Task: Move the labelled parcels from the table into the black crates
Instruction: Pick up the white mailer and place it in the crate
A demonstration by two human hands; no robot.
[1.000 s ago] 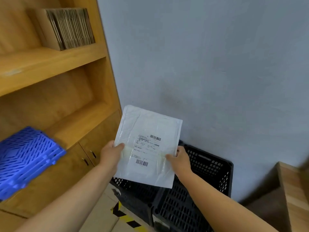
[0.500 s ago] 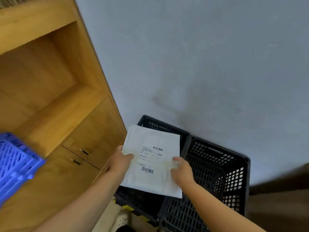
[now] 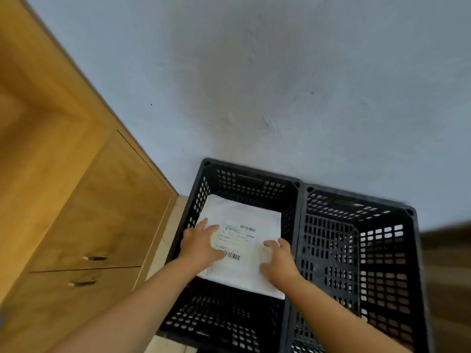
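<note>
Both hands are holding a white parcel (image 3: 244, 240) inside the left black crate (image 3: 204, 184), label facing up with two barcodes showing. The left hand (image 3: 201, 244) is lying on the parcel's left edge, fingers spread fairly straight and the thumb reaching onto the label, so it looks more like pressing than gripping. The right hand (image 3: 279, 261) is on the parcel's right side with its fingers curled over the surface near that edge; I can't tell whether they're actually wrapping under the edge or just resting on top. The parcel is sitting at a slight tilt between the two hands, its far corner near the crate's back wall and its near corner sticking out just past the right wrist. Can't tell if it's touching the crate floor.

Just to the right of the right hand, the second black crate (image 3: 356, 225) is standing flush against the first one. Left of the left hand there's a wooden cabinet (image 3: 96, 212) with two small handles. A grey wall (image 3: 254, 85) is rising behind both crates.
</note>
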